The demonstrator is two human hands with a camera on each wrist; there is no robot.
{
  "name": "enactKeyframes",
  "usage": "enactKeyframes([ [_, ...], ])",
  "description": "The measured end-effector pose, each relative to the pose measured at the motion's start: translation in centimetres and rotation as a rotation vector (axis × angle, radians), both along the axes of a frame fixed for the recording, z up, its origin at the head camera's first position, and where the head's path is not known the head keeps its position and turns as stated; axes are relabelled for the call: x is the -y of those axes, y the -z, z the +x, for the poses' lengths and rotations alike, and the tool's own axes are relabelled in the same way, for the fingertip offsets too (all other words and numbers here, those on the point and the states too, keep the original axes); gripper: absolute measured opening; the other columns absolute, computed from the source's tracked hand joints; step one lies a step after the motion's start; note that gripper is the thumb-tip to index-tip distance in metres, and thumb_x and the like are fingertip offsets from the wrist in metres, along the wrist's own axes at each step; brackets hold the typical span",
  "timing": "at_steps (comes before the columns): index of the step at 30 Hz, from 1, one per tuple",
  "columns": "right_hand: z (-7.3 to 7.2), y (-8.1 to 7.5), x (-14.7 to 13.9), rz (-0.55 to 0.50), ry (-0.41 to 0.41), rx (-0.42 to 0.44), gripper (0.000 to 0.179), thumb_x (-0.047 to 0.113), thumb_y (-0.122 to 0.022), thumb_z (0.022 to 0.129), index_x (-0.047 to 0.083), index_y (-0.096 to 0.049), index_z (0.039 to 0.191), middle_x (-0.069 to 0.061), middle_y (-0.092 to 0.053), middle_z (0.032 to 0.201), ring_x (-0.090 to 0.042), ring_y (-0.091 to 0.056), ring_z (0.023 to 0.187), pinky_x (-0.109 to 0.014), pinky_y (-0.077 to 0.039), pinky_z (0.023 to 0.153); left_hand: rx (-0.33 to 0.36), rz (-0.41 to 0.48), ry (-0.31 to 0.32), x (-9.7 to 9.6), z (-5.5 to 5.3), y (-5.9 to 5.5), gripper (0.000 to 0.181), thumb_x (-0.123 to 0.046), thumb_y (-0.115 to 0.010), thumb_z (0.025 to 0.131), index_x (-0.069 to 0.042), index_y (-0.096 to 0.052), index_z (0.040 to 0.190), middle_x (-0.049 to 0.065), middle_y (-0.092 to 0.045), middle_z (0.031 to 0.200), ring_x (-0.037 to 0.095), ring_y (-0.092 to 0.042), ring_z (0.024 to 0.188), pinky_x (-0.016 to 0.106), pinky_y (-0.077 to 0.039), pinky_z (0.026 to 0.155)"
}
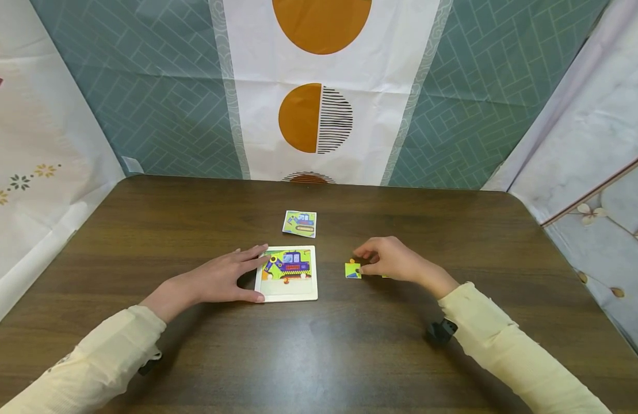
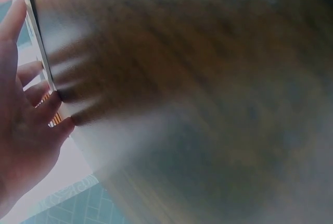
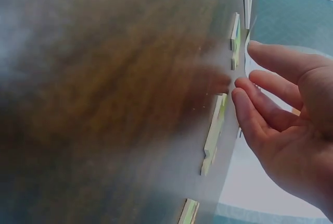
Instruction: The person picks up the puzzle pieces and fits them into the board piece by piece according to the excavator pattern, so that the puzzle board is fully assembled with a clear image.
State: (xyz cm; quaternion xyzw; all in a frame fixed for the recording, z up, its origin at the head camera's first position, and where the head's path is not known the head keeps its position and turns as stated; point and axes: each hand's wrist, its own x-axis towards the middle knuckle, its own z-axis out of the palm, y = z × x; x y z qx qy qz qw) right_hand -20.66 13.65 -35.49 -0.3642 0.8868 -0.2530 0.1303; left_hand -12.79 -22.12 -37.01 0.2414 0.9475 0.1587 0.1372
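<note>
One puzzle board (image 1: pixel 290 298) at the left hand (image 1: pixel 217 279), loose pieces (image 1: pixel 352 272) at the right hand (image 1: pixel 393 261)

From the left, one left hand comes in a cream sleeve (image 1: pixel 98 351). Its fingers are spread apart and rest at the left side of the board, the thumb by the near corner.

The one board lies flat on the table (image 1: pixel 308 356), left of the middle. Its long side seems to run left to right. The picture of one digger stands upright for the person, its arm pointing left; the strip nearest the person is bare. Beyond the board lies one small card (image 1: pixel 300 223), whose digger also points left.

To the right lie the loose pieces: at least three in the right wrist view, two in the head view. The leftmost has its orange tab pointing away from the person. The right hand is above them, thumb and fingers apart, nothing between them; whether the thumb touches the leftmost piece, I cannot tell.
</note>
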Motion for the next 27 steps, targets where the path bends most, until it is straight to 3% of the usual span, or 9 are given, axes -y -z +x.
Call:
enactKeyframes([
  [7, 0.3, 0.2, 0.2, -0.001, -0.006, 0.0, 0.039, 0.01, -0.081, 0.078, -0.007, -0.068, 0.111, -0.01, -0.066, 0.097, -0.02, -0.062, 0.083, -0.029, -0.055, 0.076, 0.002, -0.007, -0.002, 0.0, 0.0, 0.0, 0.092, -0.067, -0.062, 0.081, -0.009, -0.039, 0.149, 0.013, -0.022, 0.158, 0.044, -0.028, 0.138, 0.059, -0.024, 0.109],
  [16, 0.5, 0.1, 1.1, 0.1, -0.034, 0.012, 0.05, 0.016, -0.085, 0.075, -0.008, -0.066, 0.114, -0.007, -0.059, 0.095, -0.018, -0.058, 0.084, -0.029, -0.053, 0.078, 0.005, -0.013, -0.004, -0.2, 0.1, -0.2, 0.092, -0.066, -0.062, 0.081, -0.01, -0.038, 0.149, 0.012, -0.021, 0.158, 0.041, -0.027, 0.139, 0.058, -0.023, 0.109],
  [27, 0.6, 0.2, 1.4, 0.091, -0.048, -0.015, 0.037, 0.011, -0.082, 0.078, -0.005, -0.07, 0.108, -0.006, -0.061, 0.094, -0.018, -0.055, 0.08, -0.027, -0.05, 0.074, -0.017, -0.04, 0.001, 0.0, 0.1, 0.0, 0.094, -0.071, -0.059, 0.08, -0.011, -0.038, 0.149, 0.012, -0.022, 0.158, 0.044, -0.03, 0.137, 0.059, -0.027, 0.107],
])
